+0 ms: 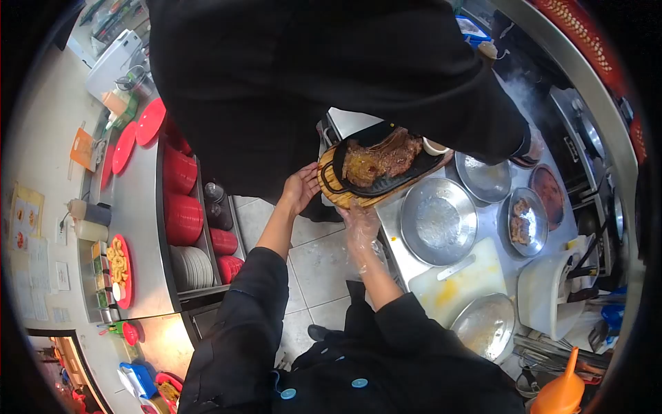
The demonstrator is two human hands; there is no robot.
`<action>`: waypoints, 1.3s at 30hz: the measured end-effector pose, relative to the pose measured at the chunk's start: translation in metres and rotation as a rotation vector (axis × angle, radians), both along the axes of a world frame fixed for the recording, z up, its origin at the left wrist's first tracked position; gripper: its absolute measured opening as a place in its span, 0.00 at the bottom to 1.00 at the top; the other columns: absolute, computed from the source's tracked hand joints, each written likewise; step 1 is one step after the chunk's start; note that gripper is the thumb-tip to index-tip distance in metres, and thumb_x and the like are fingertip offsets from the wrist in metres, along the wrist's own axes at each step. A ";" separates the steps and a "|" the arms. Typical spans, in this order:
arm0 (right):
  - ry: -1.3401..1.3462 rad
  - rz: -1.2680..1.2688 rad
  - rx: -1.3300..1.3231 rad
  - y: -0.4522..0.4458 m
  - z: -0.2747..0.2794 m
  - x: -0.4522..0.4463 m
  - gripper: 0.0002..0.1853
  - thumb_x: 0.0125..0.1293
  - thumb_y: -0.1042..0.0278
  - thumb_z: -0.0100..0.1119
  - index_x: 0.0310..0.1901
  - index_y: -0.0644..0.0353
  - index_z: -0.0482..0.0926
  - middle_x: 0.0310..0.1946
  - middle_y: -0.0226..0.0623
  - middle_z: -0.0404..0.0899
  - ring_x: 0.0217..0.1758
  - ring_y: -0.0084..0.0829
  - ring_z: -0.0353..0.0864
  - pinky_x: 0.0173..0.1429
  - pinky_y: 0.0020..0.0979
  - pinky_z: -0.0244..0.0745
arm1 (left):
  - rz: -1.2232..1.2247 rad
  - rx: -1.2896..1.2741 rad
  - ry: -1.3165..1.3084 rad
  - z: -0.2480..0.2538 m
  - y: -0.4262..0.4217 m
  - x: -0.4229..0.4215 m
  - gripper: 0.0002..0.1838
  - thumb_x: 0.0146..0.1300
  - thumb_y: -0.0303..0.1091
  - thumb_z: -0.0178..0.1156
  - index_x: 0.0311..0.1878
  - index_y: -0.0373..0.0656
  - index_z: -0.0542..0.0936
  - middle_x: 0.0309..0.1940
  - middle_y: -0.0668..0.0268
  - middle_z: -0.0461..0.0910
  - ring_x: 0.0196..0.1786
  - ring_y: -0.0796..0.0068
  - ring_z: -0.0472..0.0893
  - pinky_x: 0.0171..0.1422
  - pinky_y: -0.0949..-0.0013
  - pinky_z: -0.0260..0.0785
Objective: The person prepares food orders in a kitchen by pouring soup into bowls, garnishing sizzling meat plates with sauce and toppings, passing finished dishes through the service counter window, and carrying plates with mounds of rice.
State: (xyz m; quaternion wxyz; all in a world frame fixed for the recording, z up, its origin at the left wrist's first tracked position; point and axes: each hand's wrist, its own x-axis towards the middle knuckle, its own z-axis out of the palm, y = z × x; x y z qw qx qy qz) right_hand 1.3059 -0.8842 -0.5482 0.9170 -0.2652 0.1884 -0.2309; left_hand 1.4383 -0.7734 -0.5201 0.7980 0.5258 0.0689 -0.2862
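A cast-iron sizzling platter [390,181] with browned steak [383,159] on it sits on a wooden underliner [329,181]. A small white sauce cup [434,147] stands at the platter's far right end. My left hand [299,190] grips the left end of the wooden underliner, its fingers at the wood's edge. My right hand [362,226], in a clear plastic glove, holds the near edge from below; its fingertips are partly hidden by the wood. The right end of the platter reaches over the steel counter, close to another person's dark sleeve [496,131].
A person in black [289,62] stands right in front. The steel counter [396,238] on the right bears metal pans [438,221] and a stained cutting board [448,279]. On the left, a shelf holds red plates [183,219]; onion rings on a red plate [127,293] lie above.
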 end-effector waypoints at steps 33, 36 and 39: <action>-0.004 0.879 -0.258 0.174 0.096 -0.283 0.41 0.39 0.84 0.59 0.61 0.69 0.59 0.53 0.40 0.72 0.54 0.34 0.75 0.61 0.34 0.68 | 0.234 -0.619 0.067 0.023 0.301 -0.403 0.46 0.42 0.16 0.52 0.70 0.45 0.54 0.63 0.64 0.64 0.63 0.68 0.67 0.65 0.62 0.60; -0.039 1.037 -0.266 0.210 0.160 -0.268 0.41 0.39 0.82 0.58 0.62 0.69 0.59 0.52 0.40 0.73 0.54 0.34 0.75 0.59 0.31 0.69 | 0.416 -0.671 0.002 0.076 0.333 -0.438 0.46 0.40 0.17 0.50 0.70 0.48 0.54 0.62 0.63 0.65 0.63 0.66 0.67 0.65 0.60 0.60; -0.130 1.264 -0.381 0.259 0.205 -0.236 0.40 0.40 0.84 0.54 0.62 0.70 0.58 0.53 0.41 0.72 0.53 0.30 0.75 0.56 0.28 0.73 | 0.595 -0.590 -0.037 0.100 0.372 -0.454 0.45 0.37 0.18 0.52 0.68 0.44 0.57 0.59 0.57 0.68 0.61 0.61 0.70 0.65 0.58 0.63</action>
